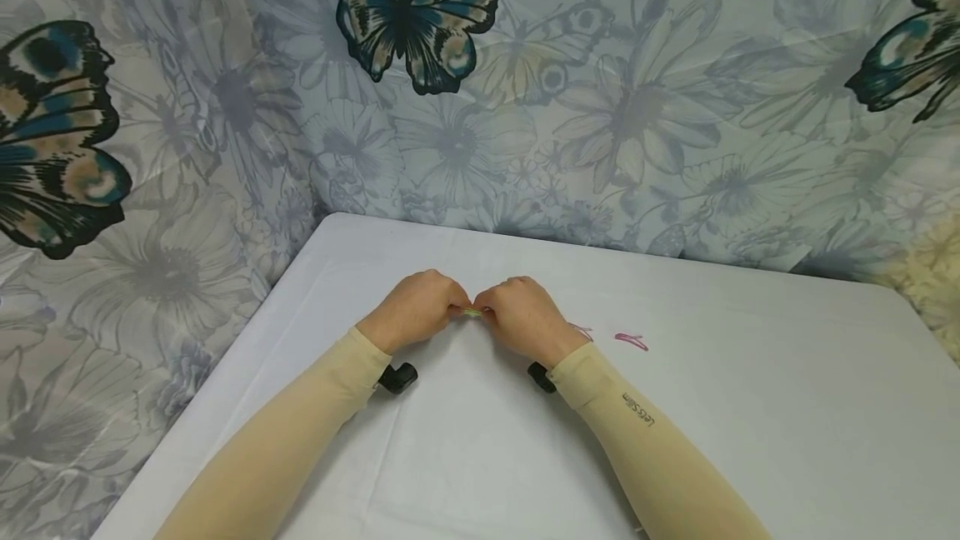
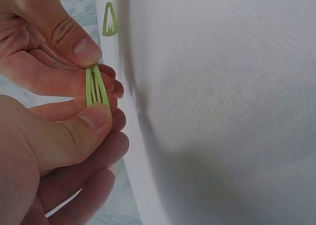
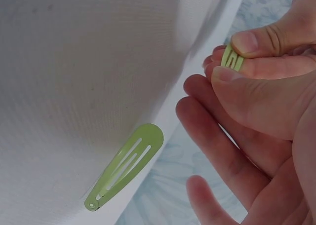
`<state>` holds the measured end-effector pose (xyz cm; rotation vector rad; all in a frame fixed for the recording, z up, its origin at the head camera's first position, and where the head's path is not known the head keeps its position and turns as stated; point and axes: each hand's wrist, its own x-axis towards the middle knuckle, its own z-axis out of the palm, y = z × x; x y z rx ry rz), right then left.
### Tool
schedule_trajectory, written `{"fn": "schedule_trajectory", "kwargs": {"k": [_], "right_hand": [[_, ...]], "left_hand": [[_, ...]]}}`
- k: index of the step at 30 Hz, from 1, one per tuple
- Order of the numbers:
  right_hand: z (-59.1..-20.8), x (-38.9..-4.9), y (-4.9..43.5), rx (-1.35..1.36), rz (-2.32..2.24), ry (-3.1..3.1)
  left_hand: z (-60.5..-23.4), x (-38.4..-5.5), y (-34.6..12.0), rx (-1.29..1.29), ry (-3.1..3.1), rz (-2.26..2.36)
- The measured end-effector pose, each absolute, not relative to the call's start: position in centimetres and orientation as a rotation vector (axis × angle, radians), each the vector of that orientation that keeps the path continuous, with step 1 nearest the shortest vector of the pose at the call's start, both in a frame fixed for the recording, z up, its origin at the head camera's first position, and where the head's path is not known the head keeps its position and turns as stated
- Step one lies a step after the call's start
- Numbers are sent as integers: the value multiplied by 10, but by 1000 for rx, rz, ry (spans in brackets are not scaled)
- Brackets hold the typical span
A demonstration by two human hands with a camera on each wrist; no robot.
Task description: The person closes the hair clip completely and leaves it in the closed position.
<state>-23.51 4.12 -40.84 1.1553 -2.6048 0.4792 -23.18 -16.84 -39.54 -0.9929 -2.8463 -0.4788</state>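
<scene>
Both hands meet over the middle of the table, pinching a small green snap hair clip between them. My left hand grips the clip's wider end between thumb and fingers, as the left wrist view shows. The narrow end is in the pinch of my right hand. Slots show along the middle of the held clip, while thumbs and fingers cover both its ends. Another green hair clip lies flat on the table in the right wrist view.
Right of the hands, a pink hair clip lies on the white table. A second pink clip is partly hidden by the right wrist. Butterfly-patterned cloth hangs behind the table. Black wrist cameras sit under the forearms.
</scene>
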Motion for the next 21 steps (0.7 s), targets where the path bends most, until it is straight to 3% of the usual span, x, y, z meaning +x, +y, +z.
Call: {"fn": "schedule_trajectory", "kwargs": {"k": [21], "right_hand": [[-408,-235,42,1170,498,-2610]], "left_hand": [[-396,-233,-170,-1075,-2803,-503]]}}
